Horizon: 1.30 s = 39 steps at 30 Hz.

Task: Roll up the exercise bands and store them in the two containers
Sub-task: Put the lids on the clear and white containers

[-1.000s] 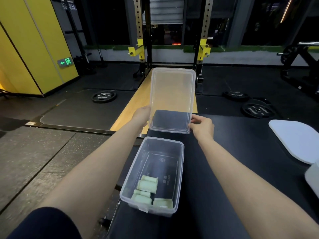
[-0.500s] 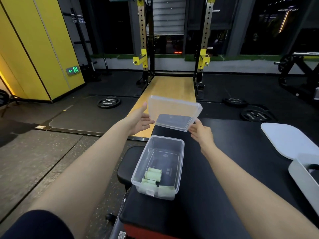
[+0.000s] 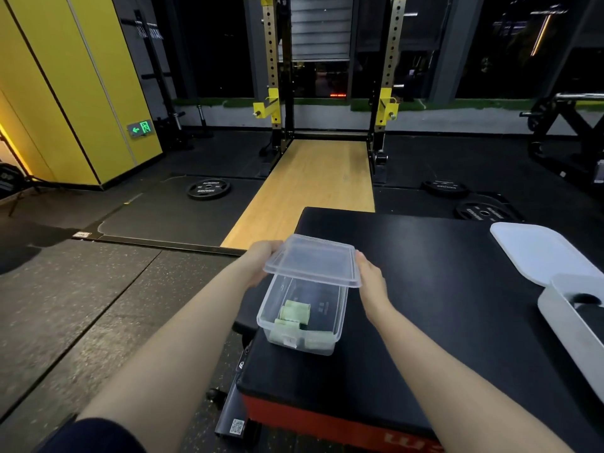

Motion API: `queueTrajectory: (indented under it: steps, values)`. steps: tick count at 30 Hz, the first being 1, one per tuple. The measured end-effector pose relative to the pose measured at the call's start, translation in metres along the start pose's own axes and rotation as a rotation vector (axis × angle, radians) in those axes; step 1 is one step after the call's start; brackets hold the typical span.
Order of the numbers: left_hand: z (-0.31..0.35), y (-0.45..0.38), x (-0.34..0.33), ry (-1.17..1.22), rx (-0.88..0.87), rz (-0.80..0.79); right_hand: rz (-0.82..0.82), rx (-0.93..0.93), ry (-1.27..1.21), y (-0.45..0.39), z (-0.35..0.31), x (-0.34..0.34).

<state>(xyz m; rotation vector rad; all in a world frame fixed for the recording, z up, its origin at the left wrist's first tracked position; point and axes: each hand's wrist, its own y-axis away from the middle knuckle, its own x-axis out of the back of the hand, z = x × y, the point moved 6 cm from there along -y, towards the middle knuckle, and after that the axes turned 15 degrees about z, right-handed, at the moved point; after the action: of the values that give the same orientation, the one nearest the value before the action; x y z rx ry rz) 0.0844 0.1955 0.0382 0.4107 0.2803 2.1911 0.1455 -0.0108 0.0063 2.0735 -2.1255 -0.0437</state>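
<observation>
Both hands hold a clear lid over the far end of an open clear container on a black padded counter.

The left hand (image 3: 261,261) grips the left edge of the clear rectangular plastic lid (image 3: 312,260), though its fingers are mostly hidden under the lid; the right hand (image 3: 371,279) holds the right edge with fingers curled along it. The lid tilts above the far half of the clear rectangular plastic container (image 3: 302,317), whose near half is uncovered. Rolled pale green exercise bands (image 3: 294,313) lie inside near the front. The container stands near the left edge of the black padded counter (image 3: 441,305). At the right edge sit a white container (image 3: 575,325) and a white lid (image 3: 536,250).
</observation>
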Motion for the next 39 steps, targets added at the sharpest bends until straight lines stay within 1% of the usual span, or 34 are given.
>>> queueTrajectory:
  steps: [2, 4, 7, 10, 12, 16, 19, 22, 29, 32, 35, 39]
  values:
    - [-0.012, 0.001, 0.003, -0.038, -0.001, 0.016, -0.015, -0.008, 0.059, 0.004, 0.004, -0.003]
    - [-0.023, 0.003, 0.003, -0.043, 0.029, -0.009, -0.057, 0.002, 0.120, 0.005, 0.010, -0.006]
    - [-0.033, 0.005, 0.000, 0.030, 0.069, -0.062, -0.108, 0.019, 0.149, 0.005, 0.018, -0.012]
    - [-0.037, 0.009, -0.007, 0.105, 0.042, -0.070, -0.118, 0.040, 0.141, 0.004, 0.022, -0.015]
    - [-0.042, 0.008, -0.007, 0.061, -0.011, -0.029, -0.129, 0.059, 0.147, 0.006, 0.024, -0.016]
    - [-0.052, 0.007, -0.004, -0.158, -0.172, 0.074, -0.150, 0.141, 0.243, 0.008, 0.031, -0.020]
    - [-0.058, 0.008, -0.005, -0.279, -0.207, 0.110, -0.140, 0.174, 0.297, 0.009, 0.036, -0.023]
    - [-0.059, 0.007, -0.007, -0.335, -0.231, 0.114, -0.117, 0.197, 0.344, 0.011, 0.039, -0.024]
    - [-0.054, -0.003, -0.008, -0.426, -0.270, 0.109, -0.110, 0.195, 0.476, 0.012, 0.038, -0.026]
    - [-0.057, -0.004, -0.009, -0.453, -0.259, 0.110, -0.115, 0.168, 0.502, 0.014, 0.041, -0.027]
    - [-0.058, -0.001, -0.010, -0.433, -0.265, 0.110, -0.119, 0.164, 0.518, 0.014, 0.042, -0.027]
    - [-0.062, -0.007, -0.008, -0.340, -0.197, 0.111, -0.125, 0.144, 0.530, 0.013, 0.043, -0.026]
